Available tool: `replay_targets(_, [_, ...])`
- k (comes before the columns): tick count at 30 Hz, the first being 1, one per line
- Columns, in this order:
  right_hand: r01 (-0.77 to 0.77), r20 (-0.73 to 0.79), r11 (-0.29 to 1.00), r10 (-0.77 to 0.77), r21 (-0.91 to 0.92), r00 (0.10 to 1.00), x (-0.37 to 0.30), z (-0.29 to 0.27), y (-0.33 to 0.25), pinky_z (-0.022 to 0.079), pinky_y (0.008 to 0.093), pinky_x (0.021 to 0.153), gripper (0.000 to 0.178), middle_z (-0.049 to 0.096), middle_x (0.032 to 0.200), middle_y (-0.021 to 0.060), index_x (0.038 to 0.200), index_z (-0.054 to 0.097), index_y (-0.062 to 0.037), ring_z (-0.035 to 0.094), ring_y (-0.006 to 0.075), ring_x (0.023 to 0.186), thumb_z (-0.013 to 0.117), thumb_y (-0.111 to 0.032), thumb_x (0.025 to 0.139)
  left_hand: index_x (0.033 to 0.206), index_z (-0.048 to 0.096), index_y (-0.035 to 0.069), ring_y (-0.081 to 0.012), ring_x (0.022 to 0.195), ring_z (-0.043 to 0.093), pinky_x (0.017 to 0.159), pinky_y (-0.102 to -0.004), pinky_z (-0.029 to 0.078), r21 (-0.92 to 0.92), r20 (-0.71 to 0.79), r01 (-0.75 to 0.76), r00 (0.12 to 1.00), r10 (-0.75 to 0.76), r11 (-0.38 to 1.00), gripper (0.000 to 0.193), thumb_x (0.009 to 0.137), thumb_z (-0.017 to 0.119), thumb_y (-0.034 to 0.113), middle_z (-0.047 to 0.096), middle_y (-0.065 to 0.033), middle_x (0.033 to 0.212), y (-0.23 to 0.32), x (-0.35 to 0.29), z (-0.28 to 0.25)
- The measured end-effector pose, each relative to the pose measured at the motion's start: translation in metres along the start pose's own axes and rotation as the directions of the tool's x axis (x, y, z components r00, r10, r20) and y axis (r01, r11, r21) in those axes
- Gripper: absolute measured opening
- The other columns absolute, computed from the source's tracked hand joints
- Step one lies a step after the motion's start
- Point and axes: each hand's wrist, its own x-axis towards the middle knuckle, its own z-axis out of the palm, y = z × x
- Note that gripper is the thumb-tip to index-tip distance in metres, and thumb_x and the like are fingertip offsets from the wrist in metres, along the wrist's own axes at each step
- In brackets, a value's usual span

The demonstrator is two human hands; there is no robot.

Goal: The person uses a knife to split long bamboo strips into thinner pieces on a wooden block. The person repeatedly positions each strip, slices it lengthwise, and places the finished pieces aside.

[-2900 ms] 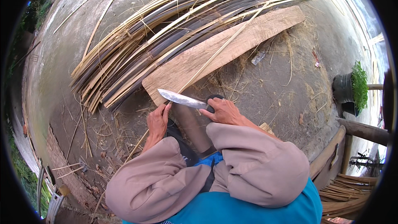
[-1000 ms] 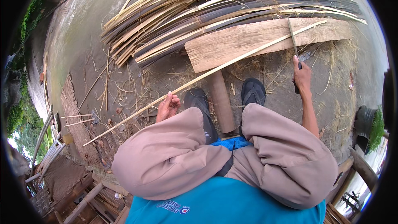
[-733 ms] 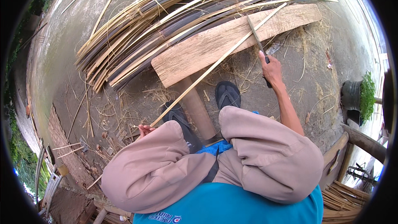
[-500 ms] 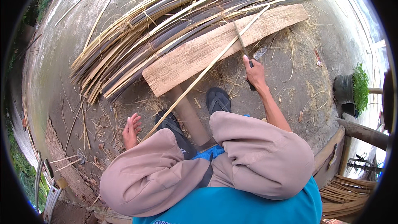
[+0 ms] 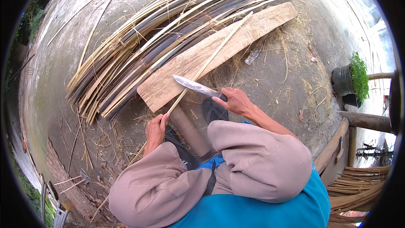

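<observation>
Smack in mid-frame, the pale strip (image 5: 220,50) slants lower left to upper right over the wooden plank (image 5: 185,68), left hand (image 5: 156,129) nearer and pinching its lower stretch, right hand (image 5: 236,101) curled round a knife (image 5: 196,86) that crosses it, can't tell if touching.

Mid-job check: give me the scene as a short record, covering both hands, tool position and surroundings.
Left hand: pinching a pale strip
Right hand: gripping a knife
Knife position: blade across the pale strip, tip toward picture left; contact unclear
Pale strip position: slanted, upper part over the wooden board
Beyond wooden board: bundle of long dark and pale strips
Far right: green plant in a dark pot
</observation>
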Motion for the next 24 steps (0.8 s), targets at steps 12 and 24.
replay_targets(12, [-0.028, -0.119, 0.996, 0.017, -0.085, 0.993, 0.023, -0.023, 0.057, 0.049, 0.0483, 0.062, 0.064, 0.060, 0.064, 0.0224, 0.074, 0.056, 0.0013, 0.061, 0.0385, 0.061, 0.064, -0.058, 0.098, 0.079, 0.066, 0.005, -0.0344, 0.054, 0.052, 0.055, -0.0452, 0.040, 0.173, 0.024, 0.117, 0.992, -0.123, 0.978, 0.045, 0.104, 0.060, 0.042, 0.055, -0.0156, 0.059, -0.090, -0.076, -0.060])
replay_targets(24, [-0.416, -0.233, 0.904, 0.428, 0.101, 0.873, 0.029, -0.051, 0.092, 0.051, 0.0466, 0.062, 0.065, 0.059, 0.061, 0.0177, 0.072, 0.057, 0.0001, 0.065, 0.0332, 0.061, 0.063, -0.059, 0.098, 0.081, 0.064, 0.003, -0.0240, 0.050, 0.044, 0.052, -0.0434, 0.035, 0.145, -0.005, 0.125, 0.992, -0.126, 0.982, 0.042, 0.103, 0.063, 0.038, 0.046, -0.0164, 0.059, -0.118, -0.107, -0.084])
